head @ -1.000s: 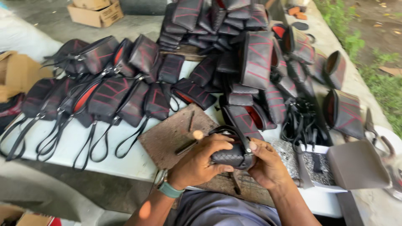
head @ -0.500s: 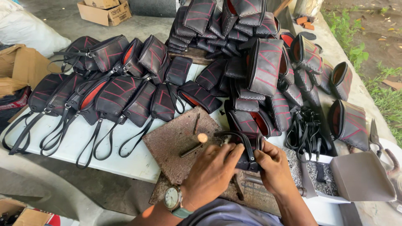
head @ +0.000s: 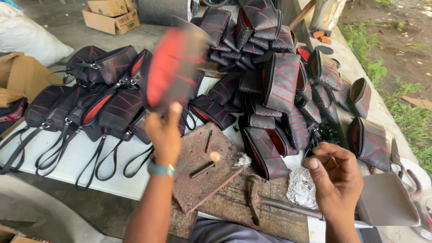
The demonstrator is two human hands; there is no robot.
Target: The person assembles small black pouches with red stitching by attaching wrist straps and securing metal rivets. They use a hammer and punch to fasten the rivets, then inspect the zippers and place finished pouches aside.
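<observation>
While both hands work, one pouch (head: 173, 67) is raised.

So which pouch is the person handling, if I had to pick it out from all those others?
Start at the white table covered in black pouches with red stitching. Above the brown work board, the left hand lifts one pouch. It alone is off the table, blurred, showing its red lining.

Left hand (head: 164, 135): bare, with a teal watch band (head: 161, 169) round the wrist; forearm bare, no sleeve showing. Right hand (head: 336, 180): bare, no ring, band or sleeve in view. Dark grey-blue clothing (head: 225, 231) shows at the bottom edge between the two arms.
</observation>
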